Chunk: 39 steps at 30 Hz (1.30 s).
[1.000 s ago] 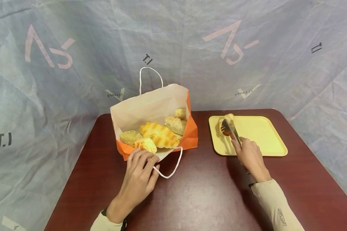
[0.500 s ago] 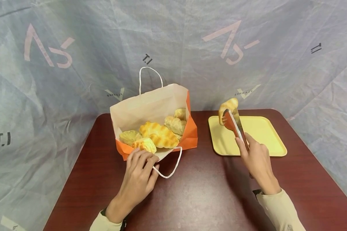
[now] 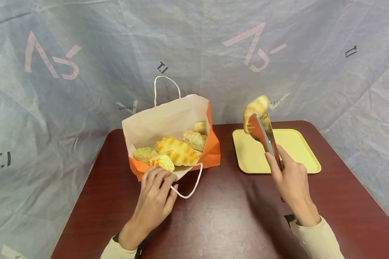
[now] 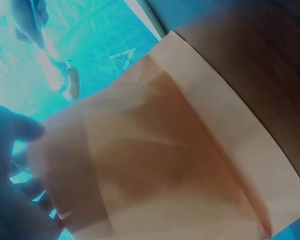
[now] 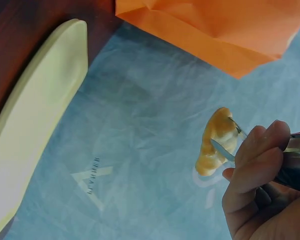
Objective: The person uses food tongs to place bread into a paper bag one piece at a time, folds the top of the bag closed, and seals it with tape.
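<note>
My right hand [image 3: 293,180] grips metal tongs [image 3: 265,136], whose tips pinch a golden croissant [image 3: 256,109] in the air above the yellow tray's far left corner. In the right wrist view the croissant [image 5: 215,145] shows its curved side between the tong tips. My left hand [image 3: 153,201] holds the front rim of an orange paper bag [image 3: 212,154], next to its white cord handle [image 3: 196,187]. The bag stands with its mouth spread and tilted toward me. Inside lie several breads, among them a large ridged loaf [image 3: 178,151] and a small pale-yellow bun [image 3: 162,163].
The yellow tray [image 3: 298,154] lies on the right of the dark red table [image 3: 220,216], with bare surface showing. A grey cloth backdrop [image 3: 194,43] hangs close behind and beside the table. The bag's rear handle [image 3: 155,90] stands upright.
The tongs have lifted the croissant off the tray, and my right hand has risen and drawn back toward me. My left hand keeps its place at the bag's rim.
</note>
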Available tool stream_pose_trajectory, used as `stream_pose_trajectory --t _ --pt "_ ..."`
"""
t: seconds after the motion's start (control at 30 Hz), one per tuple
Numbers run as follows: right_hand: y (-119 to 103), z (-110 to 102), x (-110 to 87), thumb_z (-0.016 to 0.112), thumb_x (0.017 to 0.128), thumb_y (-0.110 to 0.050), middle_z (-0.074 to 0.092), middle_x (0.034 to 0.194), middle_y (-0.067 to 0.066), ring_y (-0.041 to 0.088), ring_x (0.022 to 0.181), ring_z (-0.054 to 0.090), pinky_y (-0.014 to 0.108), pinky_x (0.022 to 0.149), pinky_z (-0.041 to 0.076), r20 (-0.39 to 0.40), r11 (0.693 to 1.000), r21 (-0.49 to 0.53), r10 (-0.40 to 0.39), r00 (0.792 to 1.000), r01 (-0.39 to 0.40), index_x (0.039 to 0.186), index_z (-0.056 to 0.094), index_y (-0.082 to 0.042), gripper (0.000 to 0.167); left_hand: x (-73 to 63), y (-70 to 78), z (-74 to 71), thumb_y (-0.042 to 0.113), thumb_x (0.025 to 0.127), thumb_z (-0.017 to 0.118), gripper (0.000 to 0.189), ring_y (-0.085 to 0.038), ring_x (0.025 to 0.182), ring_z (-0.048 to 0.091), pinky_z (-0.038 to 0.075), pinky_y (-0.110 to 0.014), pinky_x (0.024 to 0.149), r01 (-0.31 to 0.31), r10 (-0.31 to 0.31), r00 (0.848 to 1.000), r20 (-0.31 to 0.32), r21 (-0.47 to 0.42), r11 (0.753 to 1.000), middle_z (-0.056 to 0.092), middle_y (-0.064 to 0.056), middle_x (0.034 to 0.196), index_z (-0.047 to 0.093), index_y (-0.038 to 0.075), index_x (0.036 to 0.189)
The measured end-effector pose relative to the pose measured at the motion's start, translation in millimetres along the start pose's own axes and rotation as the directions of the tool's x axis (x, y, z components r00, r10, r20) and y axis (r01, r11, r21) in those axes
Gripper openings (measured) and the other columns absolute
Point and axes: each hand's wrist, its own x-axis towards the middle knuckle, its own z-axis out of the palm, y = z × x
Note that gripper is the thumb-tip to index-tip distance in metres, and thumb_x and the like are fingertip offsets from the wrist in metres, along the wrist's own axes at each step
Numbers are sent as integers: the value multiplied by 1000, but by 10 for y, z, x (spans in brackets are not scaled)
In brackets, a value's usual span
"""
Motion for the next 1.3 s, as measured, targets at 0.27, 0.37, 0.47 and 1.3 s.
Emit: stream_pose_trajectory --t 0.27,0.37,0.47,1.3 --pt "-119 -57 14 70 94 -19 34 46 -9 -5 36 18 21 34 19 -21 999 27 -18 1000 18 127 64 -13 33 -2 7 -1 18 100 50 20 -34 100 55 34 -58 103 4 -4 1000 -3 2 1000 61 -11 99 65 4 98" --pt "-141 -60 5 71 93 -18 34 47 -9 -5 37 19 21 35 19 -32 999 34 -28 999 29 126 65 -13 34 -11 13 1 18 100 49 21 -34 100 55 33 -58 103 7 -7 1000 0 0 1000 61 -10 99 65 4 98" --pt "-154 -56 0 72 92 -16 34 48 -8 -4 38 20 21 36 19 -44 999 36 -39 998 41 125 65 -12 34 -18 16 2 16 98 51 18 -34 100 55 33 -58 104 8 -8 1000 1 -2 1000 61 -10 99 65 4 99" --pt "-346 -49 23 73 90 -14 40 50 -8 0 39 29 18 38 23 -114 993 80 -79 990 89 131 64 -12 42 -3 6 -7 15 97 53 17 -34 100 55 33 -59 103 10 -10 1000 6 -2 1000 60 -10 99 65 4 99"
